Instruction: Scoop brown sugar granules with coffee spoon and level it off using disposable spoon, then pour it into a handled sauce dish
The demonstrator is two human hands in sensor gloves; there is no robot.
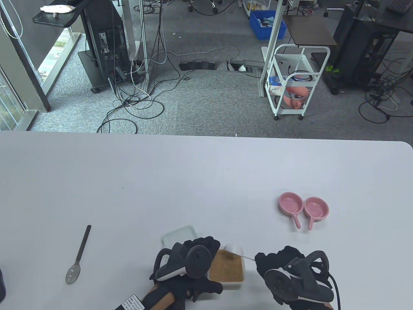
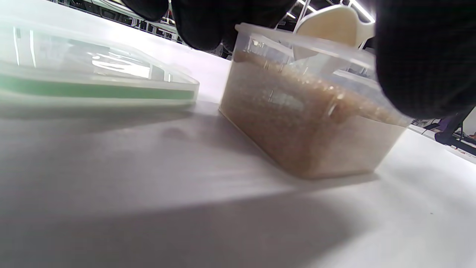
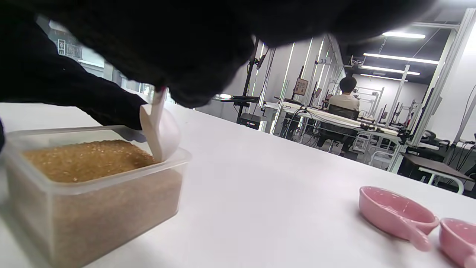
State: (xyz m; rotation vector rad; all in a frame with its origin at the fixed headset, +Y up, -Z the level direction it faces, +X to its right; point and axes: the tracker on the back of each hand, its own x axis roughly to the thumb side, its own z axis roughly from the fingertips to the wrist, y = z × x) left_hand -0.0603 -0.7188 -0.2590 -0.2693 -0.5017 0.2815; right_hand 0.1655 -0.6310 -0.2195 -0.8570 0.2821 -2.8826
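A clear tub of brown sugar (image 1: 226,268) stands near the table's front edge. My left hand (image 1: 206,247) grips its left side, fingers and thumb over the rim of the tub (image 2: 305,123). My right hand (image 1: 263,260) pinches the thin handle of the white coffee spoon (image 1: 234,249), whose bowl sits tilted at the tub's far right corner, touching the sugar (image 3: 85,158). The coffee spoon (image 3: 160,130) leans against the tub's rim. A grey disposable spoon (image 1: 79,258) lies alone at the front left. Two pink handled sauce dishes (image 1: 290,203) (image 1: 316,208) sit side by side to the right.
The tub's clear lid (image 1: 180,234) lies flat just behind my left hand, also in the left wrist view as the lid (image 2: 93,82). The table's far edge (image 1: 206,137) gives onto a floor with cables and a white cart.
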